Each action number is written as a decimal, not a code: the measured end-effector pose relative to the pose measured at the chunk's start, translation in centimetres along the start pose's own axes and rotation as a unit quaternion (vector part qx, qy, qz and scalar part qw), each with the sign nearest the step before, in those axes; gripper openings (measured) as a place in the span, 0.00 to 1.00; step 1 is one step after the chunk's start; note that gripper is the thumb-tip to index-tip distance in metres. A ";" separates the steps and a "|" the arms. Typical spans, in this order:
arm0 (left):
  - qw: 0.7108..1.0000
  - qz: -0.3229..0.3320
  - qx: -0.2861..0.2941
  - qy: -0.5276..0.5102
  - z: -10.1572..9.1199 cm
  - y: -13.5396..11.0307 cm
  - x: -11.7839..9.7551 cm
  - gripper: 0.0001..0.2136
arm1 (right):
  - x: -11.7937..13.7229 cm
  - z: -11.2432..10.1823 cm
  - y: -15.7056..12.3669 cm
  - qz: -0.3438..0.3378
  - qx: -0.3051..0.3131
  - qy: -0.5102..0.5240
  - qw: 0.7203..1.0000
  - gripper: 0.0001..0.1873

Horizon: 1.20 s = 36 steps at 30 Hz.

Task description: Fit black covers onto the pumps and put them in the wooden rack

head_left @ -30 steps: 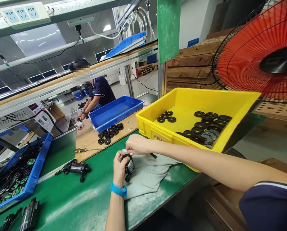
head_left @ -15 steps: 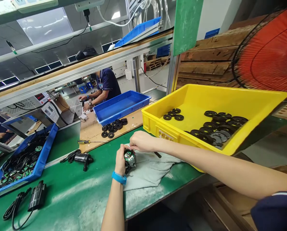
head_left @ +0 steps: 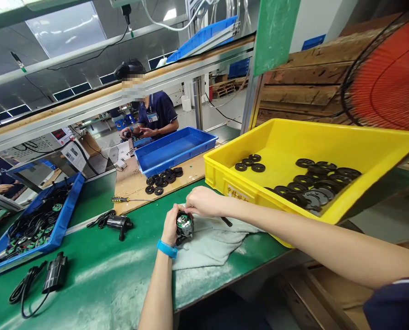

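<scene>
My left hand [head_left: 170,225] is wrapped round a small dark pump body [head_left: 184,225], whose open end faces up and shows a round green circuit board. Fingers pinched, my right hand [head_left: 204,201] works at the far rim of that pump body; whatever is between its fingertips is too small to make out. A pale grey cloth [head_left: 214,245] lies under both hands on the green bench. On the cloth, a short dark stick-like piece [head_left: 226,221] pokes out below my right forearm.
To the right stands a yellow bin [head_left: 225,181] with black rings. A blue tray [head_left: 177,164] and more black rings [head_left: 163,179] sit on a board. Leftward are a screwdriver [head_left: 120,199], two corded pumps [head_left: 119,222] and a blue crate [head_left: 67,206] of cabled parts. A co-worker [head_left: 158,112] sits opposite.
My view has shifted slightly. Both hands keep nearly the same place on the pump body. The co-worker opposite has straightened up and now holds a dark part.
</scene>
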<state>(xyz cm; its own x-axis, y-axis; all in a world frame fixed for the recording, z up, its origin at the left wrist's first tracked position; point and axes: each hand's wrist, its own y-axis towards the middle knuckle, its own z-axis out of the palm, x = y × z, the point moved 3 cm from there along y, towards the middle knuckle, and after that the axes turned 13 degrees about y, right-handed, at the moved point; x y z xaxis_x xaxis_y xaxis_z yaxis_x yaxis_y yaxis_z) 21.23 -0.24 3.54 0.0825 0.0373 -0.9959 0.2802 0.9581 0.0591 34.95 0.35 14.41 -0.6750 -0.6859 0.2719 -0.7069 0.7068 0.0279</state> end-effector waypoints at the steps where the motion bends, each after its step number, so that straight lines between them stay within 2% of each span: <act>1: 1.000 0.001 0.001 0.001 0.0 0.0 0.0 0.26 | 0.0 0.0 0.0 -0.002 0.000 0.003 1.000 0.16; 7: 1.000 -0.008 0.001 -0.017 -0.1 -0.2 0.1 0.27 | 0.0 -0.1 -0.1 -0.001 -0.003 0.007 1.000 0.16; 12: 1.000 0.004 -0.005 0.023 -0.1 -0.4 -0.1 0.28 | 0.1 -0.2 -0.1 0.008 0.001 0.008 1.000 0.15; 17: 0.999 0.016 0.000 0.033 -0.3 -0.6 0.2 0.29 | 0.4 -0.2 -0.2 0.015 0.005 0.019 1.000 0.18; 21: 0.999 0.008 -0.009 0.048 -0.2 -0.8 0.4 0.29 | 0.4 0.1 -0.4 0.010 -0.001 0.020 1.000 0.14; 26: 0.999 0.005 -0.002 0.043 0.0 -1.0 0.5 0.29 | 0.2 0.7 -0.7 -0.018 0.001 0.011 1.000 0.21; 36: 0.999 0.033 0.003 0.035 -0.1 -0.7 1.4 0.29 | 0.2 1.2 -0.7 -0.027 0.002 -0.021 0.999 0.27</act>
<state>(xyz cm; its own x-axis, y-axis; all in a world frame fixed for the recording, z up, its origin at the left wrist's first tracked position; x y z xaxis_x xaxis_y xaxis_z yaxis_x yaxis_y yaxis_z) 21.01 -0.81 2.04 0.0333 0.1208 -0.9921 0.2817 0.9513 0.1253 35.06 -0.46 13.26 -0.6444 -0.7296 0.2288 -0.7431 0.6682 0.0378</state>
